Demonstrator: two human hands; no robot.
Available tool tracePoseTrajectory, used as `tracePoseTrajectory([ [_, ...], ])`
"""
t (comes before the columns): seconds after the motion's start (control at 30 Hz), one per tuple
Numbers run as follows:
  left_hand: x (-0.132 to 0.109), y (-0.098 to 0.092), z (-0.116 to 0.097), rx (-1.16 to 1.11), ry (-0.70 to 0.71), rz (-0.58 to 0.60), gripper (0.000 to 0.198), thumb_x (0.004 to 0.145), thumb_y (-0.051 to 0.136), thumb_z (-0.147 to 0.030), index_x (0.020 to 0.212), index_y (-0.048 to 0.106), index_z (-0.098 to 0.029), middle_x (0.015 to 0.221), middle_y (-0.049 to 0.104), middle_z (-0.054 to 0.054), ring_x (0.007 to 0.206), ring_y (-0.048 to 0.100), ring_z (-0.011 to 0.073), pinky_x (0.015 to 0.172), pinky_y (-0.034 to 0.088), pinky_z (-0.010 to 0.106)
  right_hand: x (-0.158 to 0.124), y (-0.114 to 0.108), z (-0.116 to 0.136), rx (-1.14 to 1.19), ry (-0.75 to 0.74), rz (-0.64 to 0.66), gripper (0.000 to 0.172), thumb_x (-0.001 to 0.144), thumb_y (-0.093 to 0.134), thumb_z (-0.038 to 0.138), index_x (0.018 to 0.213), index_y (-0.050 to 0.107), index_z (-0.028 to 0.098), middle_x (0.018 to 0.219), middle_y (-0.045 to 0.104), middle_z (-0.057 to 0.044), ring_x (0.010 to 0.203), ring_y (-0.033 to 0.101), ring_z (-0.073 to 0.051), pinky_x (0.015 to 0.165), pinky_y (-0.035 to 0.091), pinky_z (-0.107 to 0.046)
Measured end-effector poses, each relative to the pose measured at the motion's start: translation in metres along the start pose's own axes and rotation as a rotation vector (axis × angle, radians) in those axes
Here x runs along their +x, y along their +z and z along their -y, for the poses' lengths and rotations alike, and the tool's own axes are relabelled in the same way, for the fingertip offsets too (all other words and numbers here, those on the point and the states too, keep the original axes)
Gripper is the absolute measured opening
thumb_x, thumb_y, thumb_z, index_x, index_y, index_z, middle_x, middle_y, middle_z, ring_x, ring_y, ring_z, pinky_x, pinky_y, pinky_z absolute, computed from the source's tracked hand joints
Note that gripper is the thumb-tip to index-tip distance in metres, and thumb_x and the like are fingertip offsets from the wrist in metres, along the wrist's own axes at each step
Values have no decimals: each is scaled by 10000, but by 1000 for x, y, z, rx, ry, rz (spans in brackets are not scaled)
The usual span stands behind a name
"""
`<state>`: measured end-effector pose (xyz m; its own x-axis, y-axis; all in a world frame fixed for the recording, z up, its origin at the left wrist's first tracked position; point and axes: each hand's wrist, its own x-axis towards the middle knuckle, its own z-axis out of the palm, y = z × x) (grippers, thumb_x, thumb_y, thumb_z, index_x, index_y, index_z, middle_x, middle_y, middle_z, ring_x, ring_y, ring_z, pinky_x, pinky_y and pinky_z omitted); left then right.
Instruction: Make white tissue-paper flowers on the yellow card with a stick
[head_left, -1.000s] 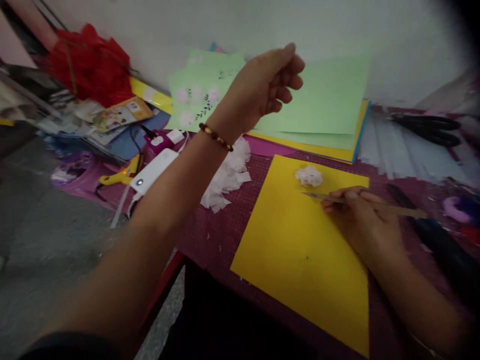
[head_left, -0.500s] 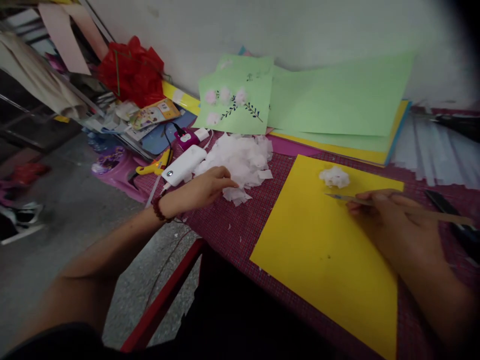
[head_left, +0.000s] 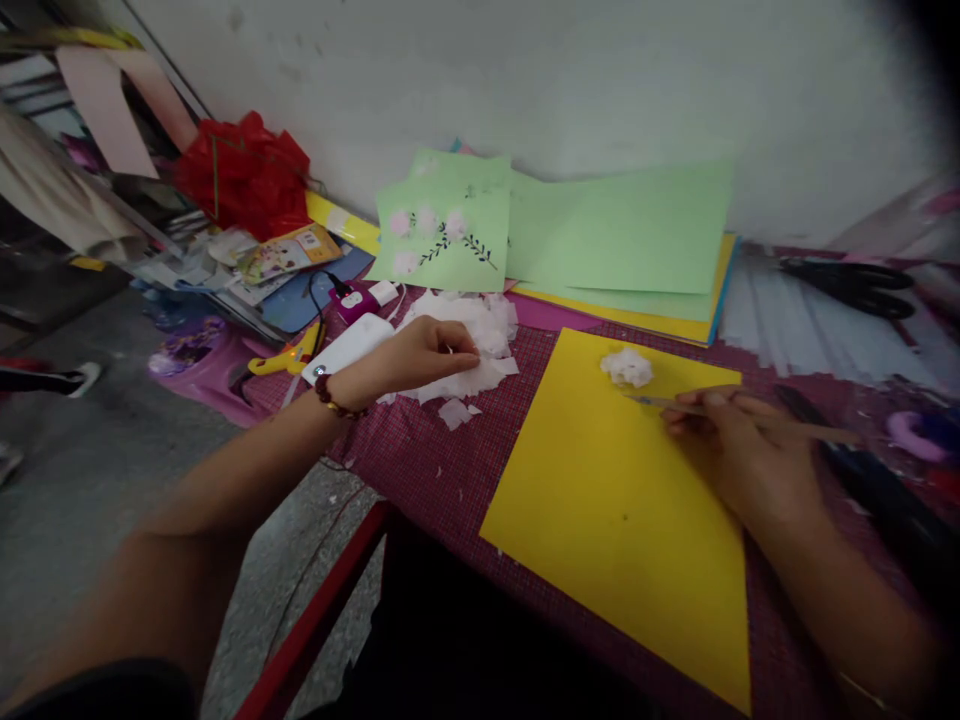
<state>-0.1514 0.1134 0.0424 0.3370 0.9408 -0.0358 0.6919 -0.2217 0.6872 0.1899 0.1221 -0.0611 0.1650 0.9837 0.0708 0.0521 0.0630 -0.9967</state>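
Over a heap of thin white paper pieces (head_left: 487, 325), my left hand (head_left: 420, 355) has its thumb and forefinger pinched together. Whatever lies between those fingertips blends into the heap, so I cannot make it out. My right hand (head_left: 742, 450) grips a slim paintbrush (head_left: 806, 430) with a pale wooden handle, held like a pen. Its tip points left, just below a crumpled white paper flower (head_left: 627, 367). The flower sits near the top of a yellow sheet (head_left: 600, 540), and the right hand is above that sheet's right side.
A white power bank (head_left: 349, 350) and yellow glue gun (head_left: 289, 355) lie left of the heap. Green sheets (head_left: 622, 230) lean on the wall, one bearing a flower branch picture (head_left: 442, 235). Black scissors (head_left: 847, 285) rest on pale strips at right. A red bag (head_left: 244, 175) stands at back left.
My left thumb and forefinger have closed into a pinch at the heap. Some paper pieces have shifted toward the near edge. My view has turned a little; the right hand still holds the paintbrush.
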Motion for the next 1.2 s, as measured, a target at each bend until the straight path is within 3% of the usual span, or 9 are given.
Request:
tracePoseTrajectory([
  [0.2, 29, 6, 14, -42, -102, 23, 214, 759, 601, -287, 891, 708, -156, 661, 622, -2, 527, 442, 63, 494, 333, 206, 2, -3, -4, 74, 46, 62, 160, 795, 658, 351, 725, 658, 207, 740, 673, -55, 648, 634, -160, 660, 519, -314],
  [0.3, 34, 4, 20, -69, -115, 39, 392, 723, 628, -256, 1103, 654, -161, 647, 583, -17, 519, 447, 71, 484, 330, 208, 4, -4, -5, 100, 33, 72, 160, 798, 661, 348, 735, 654, 202, 756, 671, -47, 649, 634, -151, 678, 513, -312],
  [0.43, 33, 0, 22, -64, -122, 60, 491, 708, 625, -210, 1195, 585, -163, 656, 552, -31, 536, 457, 70, 497, 341, 195, 5, -5, -8, 106, 23, 89, 153, 802, 655, 342, 743, 657, 201, 752, 670, -45, 645, 631, -150, 677, 502, -312],
  [0.67, 34, -2, 6, -100, -128, 20, 104, 712, 641, -272, 754, 641, -177, 712, 641, 8, 590, 528, 85, 541, 404, 211, 10, -10, -10, 70, -69, 110, 211, 820, 627, 386, 707, 643, 209, 731, 647, -27, 654, 602, -153, 675, 493, -317],
  [0.8, 53, 5, -7, -49, -12, -4, 122, 731, 609, -264, 790, 675, -181, 766, 661, 21, 674, 575, 113, 634, 460, 247, 11, -13, -5, -81, -137, 61, 187, 828, 622, 384, 757, 657, 215, 609, 573, 23, 608, 549, -136, 642, 464, -292],
  [0.93, 71, 19, -18, 241, 155, -105, 88, 677, 601, -182, 674, 689, -167, 888, 650, 43, 852, 586, 154, 853, 465, 324, 10, -14, -5, -85, -109, 46, 194, 800, 658, 414, 778, 651, 222, 644, 603, 25, 638, 573, -145, 662, 462, -299],
  [1.0, 75, 28, -25, 270, 166, -173, 99, 684, 588, -164, 683, 686, -153, 825, 637, 40, 793, 572, 146, 804, 466, 315, 10, -14, -6, -107, -101, 81, 217, 792, 668, 431, 762, 657, 217, 687, 634, 3, 686, 596, -156, 684, 461, -303],
  [1.1, 81, 43, -39, 29, 109, -131, 103, 723, 574, -157, 753, 668, -125, 639, 568, 0, 584, 487, 90, 585, 398, 237, 10, -14, -4, -139, -90, 124, 226, 782, 676, 440, 750, 669, 216, 714, 657, -19, 709, 610, -168, 681, 459, -308],
  [1.2, 95, 63, -48, -374, 85, -60, 174, 715, 617, -136, 887, 640, -121, 618, 542, -27, 524, 441, 53, 505, 321, 200, 11, -14, -2, -136, -65, 100, 213, 769, 683, 433, 738, 666, 223, 691, 661, -19, 674, 609, -171, 653, 461, -310],
])
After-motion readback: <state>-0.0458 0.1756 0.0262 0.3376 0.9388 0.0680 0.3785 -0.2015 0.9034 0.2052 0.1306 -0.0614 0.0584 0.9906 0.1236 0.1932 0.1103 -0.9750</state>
